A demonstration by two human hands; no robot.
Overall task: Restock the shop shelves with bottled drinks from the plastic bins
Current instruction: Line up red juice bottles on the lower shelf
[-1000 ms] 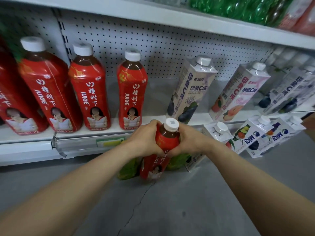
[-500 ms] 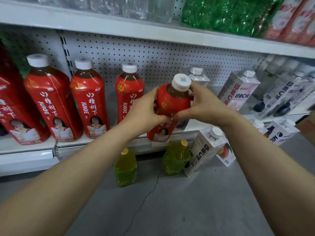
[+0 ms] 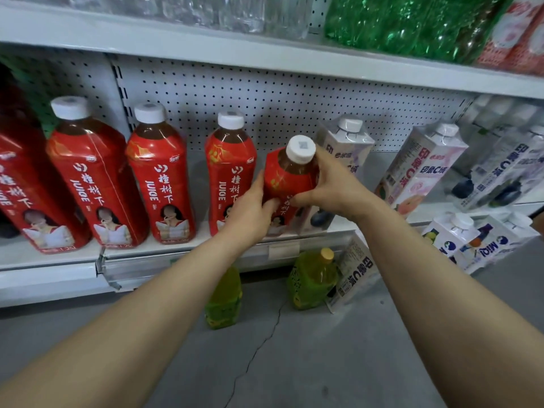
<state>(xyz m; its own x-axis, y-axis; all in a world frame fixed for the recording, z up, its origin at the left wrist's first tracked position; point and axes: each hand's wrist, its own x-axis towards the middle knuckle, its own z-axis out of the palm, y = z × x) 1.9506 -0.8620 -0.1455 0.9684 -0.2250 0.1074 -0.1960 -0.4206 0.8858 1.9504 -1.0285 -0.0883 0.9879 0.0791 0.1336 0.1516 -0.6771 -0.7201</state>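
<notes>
Red bottle [image 3: 290, 184] in L hand [image 3: 250, 209] & R hand [image 3: 331, 184]: near-upright, cap tilted R.

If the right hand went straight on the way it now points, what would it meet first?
Probably the shelved red bottle to its left: the right hand points there, the held bottle in front. Depth unclear.

Single view, head-worn, wide-angle. It looks forward and down along both forearms. The left hand [image 3: 250, 212] and right hand [image 3: 334, 185] sit just above frame centre, near the lens. Beyond the hands the lower shelf [image 3: 176, 256] faces the camera at close range. Above them the upper shelf [image 3: 206, 50] crosses the top. Below the hands the floor [image 3: 323, 363] fills the lower half.
</notes>
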